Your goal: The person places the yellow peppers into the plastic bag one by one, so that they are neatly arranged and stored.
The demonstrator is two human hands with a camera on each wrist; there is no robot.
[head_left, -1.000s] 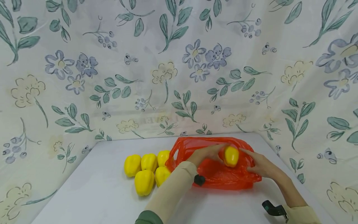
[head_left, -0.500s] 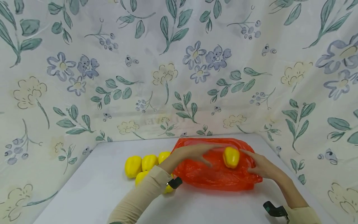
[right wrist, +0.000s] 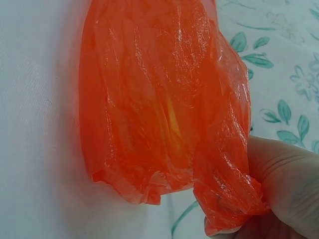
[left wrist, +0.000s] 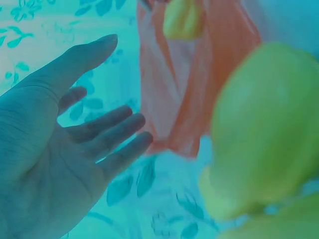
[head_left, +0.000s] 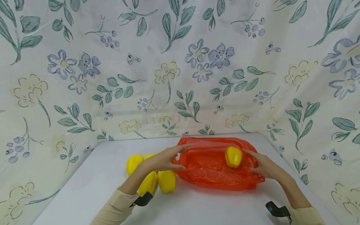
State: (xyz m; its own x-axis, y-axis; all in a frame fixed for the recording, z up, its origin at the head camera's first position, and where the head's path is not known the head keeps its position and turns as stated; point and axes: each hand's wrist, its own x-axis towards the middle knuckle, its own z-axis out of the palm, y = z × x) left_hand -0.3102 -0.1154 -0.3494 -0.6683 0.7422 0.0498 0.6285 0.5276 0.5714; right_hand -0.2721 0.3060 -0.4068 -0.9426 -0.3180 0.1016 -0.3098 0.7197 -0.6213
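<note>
A red plastic bag (head_left: pixel 213 175) lies spread across the right half of the table. One yellow bell pepper (head_left: pixel 233 157) sits toward its right end, beside my right hand (head_left: pixel 265 165). That hand pinches the gathered end of the bag, its thumb (right wrist: pixel 289 174) pressed on the crumpled plastic in the right wrist view. Yellow shows through the film there. My left hand (head_left: pixel 157 161), fingers spread and holding nothing, is over the bag's left end. Below and behind it stand loose yellow bell peppers (head_left: pixel 167 180), partly hidden by hand and forearm; a large pepper (left wrist: pixel 269 124) looms close in the left wrist view.
The white table (head_left: pixel 84 181) ends at a flower-printed cloth (head_left: pixel 174 78) hung behind and along both sides. A black wrist camera (head_left: pixel 143 199) sits on the left wrist, another black camera (head_left: pixel 277 210) on the right.
My left hand has moved left, away from the pepper on the bag, to beside the loose peppers, its fingers spread. The right hand keeps its place at the bag's end.
</note>
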